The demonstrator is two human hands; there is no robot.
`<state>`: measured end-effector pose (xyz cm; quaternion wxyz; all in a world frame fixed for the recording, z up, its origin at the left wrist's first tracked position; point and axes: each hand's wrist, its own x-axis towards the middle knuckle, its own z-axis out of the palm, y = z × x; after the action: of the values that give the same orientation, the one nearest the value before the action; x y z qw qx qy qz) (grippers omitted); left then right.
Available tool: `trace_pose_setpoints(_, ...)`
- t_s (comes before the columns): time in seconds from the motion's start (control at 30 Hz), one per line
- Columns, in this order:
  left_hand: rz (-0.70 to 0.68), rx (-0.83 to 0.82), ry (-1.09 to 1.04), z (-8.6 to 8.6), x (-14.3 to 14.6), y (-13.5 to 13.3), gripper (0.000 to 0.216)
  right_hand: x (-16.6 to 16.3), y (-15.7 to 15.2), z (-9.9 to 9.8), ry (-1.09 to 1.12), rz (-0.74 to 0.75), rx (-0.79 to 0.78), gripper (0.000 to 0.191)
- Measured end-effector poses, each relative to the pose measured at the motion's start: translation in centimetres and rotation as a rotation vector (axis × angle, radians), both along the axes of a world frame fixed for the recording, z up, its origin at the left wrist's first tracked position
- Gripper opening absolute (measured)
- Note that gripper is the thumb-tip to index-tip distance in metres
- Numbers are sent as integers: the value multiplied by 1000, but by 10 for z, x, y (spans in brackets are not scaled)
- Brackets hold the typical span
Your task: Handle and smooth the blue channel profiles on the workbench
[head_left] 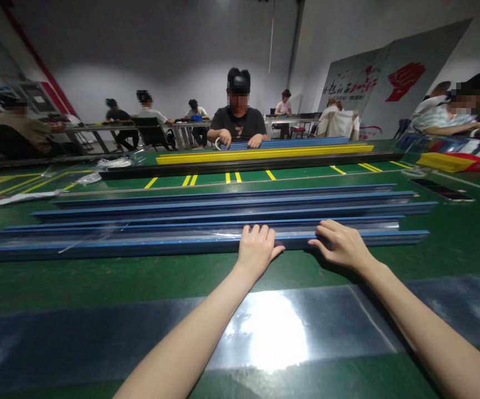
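Note:
Several long blue rails (182, 209) lie side by side across the green table (98, 277). My left hand (257, 248) rests on the nearest blue rail (140, 246), fingers curled over its top edge. My right hand (342, 244) grips the same rail a little to the right, thumb in front and fingers over the top. Thin clear film (98, 235) clings along the nearest rails. A wide clear plastic sheet (273, 332) lies flat on the table under my forearms.
Across the table a person in a dark shirt handles a blue rail (285, 143) beside a yellow rail (265, 153) and a black rail (244, 164). Crumpled clear film (113, 163) lies far left. Other people sit at tables behind and at right.

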<state>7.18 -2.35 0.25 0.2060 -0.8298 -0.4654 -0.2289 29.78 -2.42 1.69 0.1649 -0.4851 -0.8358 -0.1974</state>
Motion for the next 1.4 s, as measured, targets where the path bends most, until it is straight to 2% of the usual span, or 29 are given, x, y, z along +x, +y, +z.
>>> trace_pose_setpoints(0.4, -48, -9, -6, -2, -2, 1, 33, -5, -1, -4, -2, 26, -122, 31)
trace_pose_setpoints(0.73, -39, -34, -4, -1, -1, 1, 32, -9, 1, -2, 79, 121, -209, 33)
trace_pose_setpoints(1.4, -33, -46, -8, -2, -1, 0, 31, -12, -1, -1, 81, 89, -204, 35)
